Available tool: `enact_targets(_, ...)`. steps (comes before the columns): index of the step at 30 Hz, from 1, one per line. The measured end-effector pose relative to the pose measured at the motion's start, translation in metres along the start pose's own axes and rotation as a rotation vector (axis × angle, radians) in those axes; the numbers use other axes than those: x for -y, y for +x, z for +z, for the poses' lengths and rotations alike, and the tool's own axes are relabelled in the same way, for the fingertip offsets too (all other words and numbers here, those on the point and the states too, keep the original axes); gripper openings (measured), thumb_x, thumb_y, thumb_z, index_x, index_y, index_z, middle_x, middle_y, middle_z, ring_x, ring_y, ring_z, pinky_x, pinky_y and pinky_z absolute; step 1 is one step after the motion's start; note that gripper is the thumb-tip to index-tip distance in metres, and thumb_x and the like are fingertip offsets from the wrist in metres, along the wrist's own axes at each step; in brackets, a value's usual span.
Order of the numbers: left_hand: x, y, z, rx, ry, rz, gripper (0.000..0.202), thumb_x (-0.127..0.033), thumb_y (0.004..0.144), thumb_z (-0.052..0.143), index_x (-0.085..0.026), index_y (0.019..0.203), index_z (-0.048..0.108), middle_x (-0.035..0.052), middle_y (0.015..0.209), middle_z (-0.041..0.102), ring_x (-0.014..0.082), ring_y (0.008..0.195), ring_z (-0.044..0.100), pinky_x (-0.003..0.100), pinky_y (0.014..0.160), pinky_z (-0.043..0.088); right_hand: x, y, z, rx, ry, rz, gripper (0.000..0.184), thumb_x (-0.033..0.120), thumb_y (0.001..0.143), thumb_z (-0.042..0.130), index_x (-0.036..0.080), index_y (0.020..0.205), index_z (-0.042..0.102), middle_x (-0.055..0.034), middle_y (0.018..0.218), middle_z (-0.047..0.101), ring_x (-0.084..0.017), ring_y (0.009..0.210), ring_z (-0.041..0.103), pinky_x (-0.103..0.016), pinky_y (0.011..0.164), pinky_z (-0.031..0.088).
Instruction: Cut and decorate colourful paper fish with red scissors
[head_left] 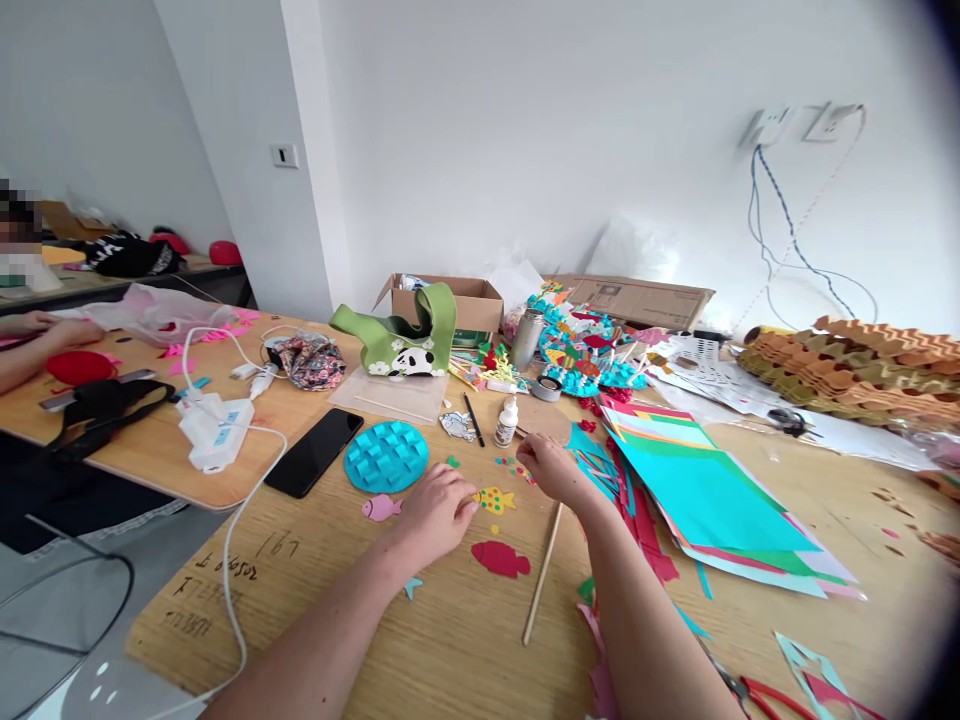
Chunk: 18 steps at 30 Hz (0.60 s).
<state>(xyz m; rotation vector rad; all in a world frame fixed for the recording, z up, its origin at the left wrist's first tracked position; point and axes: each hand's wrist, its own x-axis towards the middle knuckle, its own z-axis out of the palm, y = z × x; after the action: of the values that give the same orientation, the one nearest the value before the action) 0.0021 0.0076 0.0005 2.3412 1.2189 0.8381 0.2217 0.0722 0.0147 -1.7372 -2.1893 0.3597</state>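
**Left hand** (439, 512): curled, fingertips at or just beside the fish below; whether they grip it cannot be told.

**Right hand** (553, 468): raised, fingertips drawn together above tiny scattered paper scraps (517, 472); anything held there is too small to tell.

**Hands together or apart:** apart, with the fish between them.

**Central item:** a yellow paper fish with dark dots (493, 500) lying flat on the light wooden tabletop (315, 620).

**Risk, glue:** the upright white glue bottle (506, 422) stands near the right hand; a knock could tip it, and any leak could mark nearby paper.

**Risk, scraps:** a sweep of the forearm or a draught could scatter the loose scraps.

**Risk, blades:** red-handled scissors (757, 697) lie at the lower right, near the right forearm; an unseen reach could meet them.

**Risk, stick:** a thin round wooden stick (543, 572) lies beside the right forearm and could roll if nudged.

**Fish, counted:** three more lie close by: a pink paper fish (381, 508), a red paper fish (500, 559) and a pale blue-and-white paper fish (457, 426).

**Other counts:** one round teal woven-paper disc (386, 456); one black smartphone (313, 452); one stack of coloured paper sheets (705, 500).

**Nearby:** another person's hand (56, 333) rests at the far left.
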Motion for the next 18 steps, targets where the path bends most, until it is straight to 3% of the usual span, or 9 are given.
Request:
enact_targets(3,0.001,0.004,0.001,-0.043,-0.234,-0.174,0.021,-0.024,0.081,0.054,-0.016,0.094,0.068,0.0092,0.099,0.068,0.0229,0.098,0.058,0.037,0.089,0.042,0.026,-0.004,-0.009,0.046,0.135,-0.095,0.012,0.019,0.084,0.045,0.017,0.078,0.056,-0.0028,0.074,0.061,-0.014,0.07,0.054,-0.023,0.062,0.038)
enact_targets(6,0.003,0.008,0.002,-0.032,-0.619,-0.36,0.025,-0.032,0.079,0.058,-0.013,0.093,0.067,0.0102,0.095,0.069,0.0208,0.087,0.062,0.032,0.077,0.047,0.051,-0.009,-0.013,0.093,0.238,-0.195,0.012,0.023,0.084,0.047,0.017,0.078,0.055,-0.0013,0.073,0.06,-0.013,0.068,0.052,-0.022,0.061,0.039)
enact_targets(13,0.002,0.011,-0.002,-0.143,-1.079,-0.489,0.035,-0.042,0.06,0.076,-0.012,0.076,0.066,0.003,0.07,0.065,0.0137,0.067,0.057,0.028,0.069,0.044,0.073,-0.014,-0.007,0.176,0.377,-0.243,0.008,0.021,0.083,0.049,0.017,0.079,0.055,-0.0027,0.075,0.059,-0.013,0.067,0.052,-0.023,0.059,0.04)
enact_targets(18,-0.002,0.011,-0.006,-0.168,-1.127,-0.534,0.04,-0.046,0.055,0.078,-0.011,0.07,0.066,0.0034,0.066,0.064,0.0132,0.064,0.056,0.028,0.068,0.043,0.074,-0.013,-0.004,0.155,0.372,-0.219,0.007,0.019,0.082,0.049,0.017,0.077,0.055,-0.0025,0.074,0.059,-0.014,0.067,0.052,-0.024,0.059,0.039)
